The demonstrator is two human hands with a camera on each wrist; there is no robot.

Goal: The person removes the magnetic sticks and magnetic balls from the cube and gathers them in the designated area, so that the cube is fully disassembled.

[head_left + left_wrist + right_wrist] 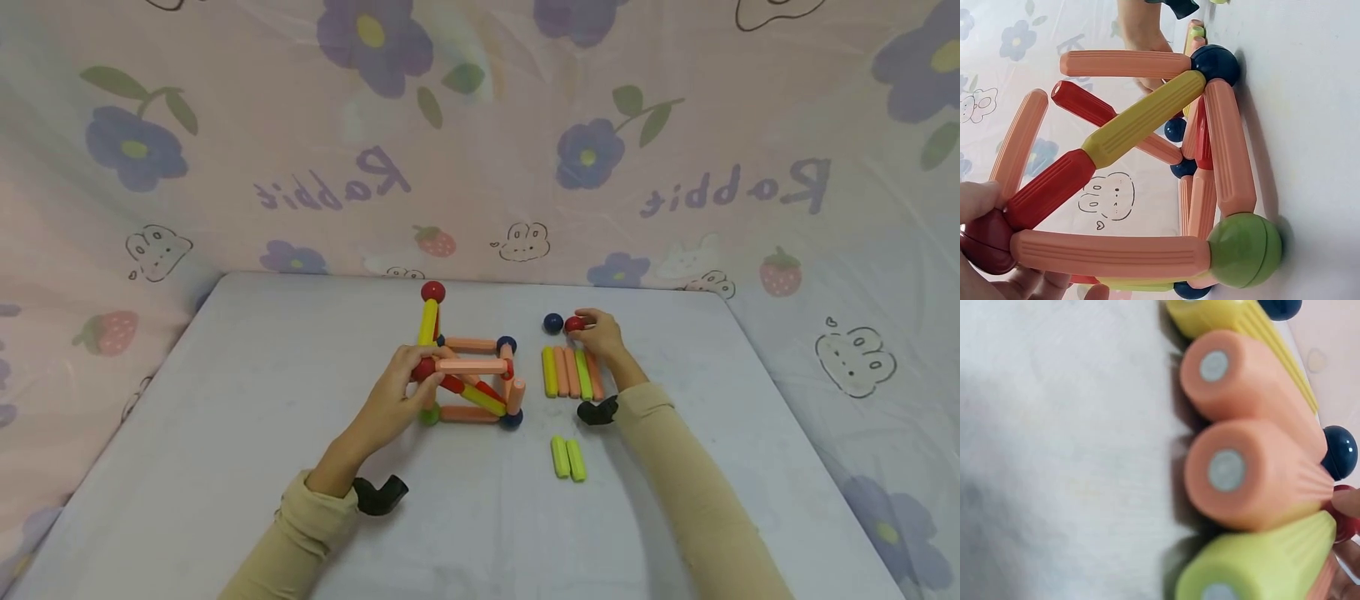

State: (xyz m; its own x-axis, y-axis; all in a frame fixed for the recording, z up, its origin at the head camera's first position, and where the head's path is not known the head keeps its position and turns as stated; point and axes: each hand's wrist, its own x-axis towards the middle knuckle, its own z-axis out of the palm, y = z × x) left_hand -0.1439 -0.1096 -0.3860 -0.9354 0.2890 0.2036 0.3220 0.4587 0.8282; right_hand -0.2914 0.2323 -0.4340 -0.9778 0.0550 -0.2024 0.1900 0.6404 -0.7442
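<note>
Head view: what have your hands got?

"With my left hand (390,398), I pinch a red corner ball (423,369) of the stick frame (471,367), near the middle of the table (225,367). One orange stick runs down from it to a green ball (1245,250)."

"And your right?"

"My right hand (602,335) pinches a loose red ball (573,325), right of the frame and just right of a blue ball (552,323). Nearer lies a row of five sticks (562,372); nearer yet, two green sticks (560,457)."
</note>
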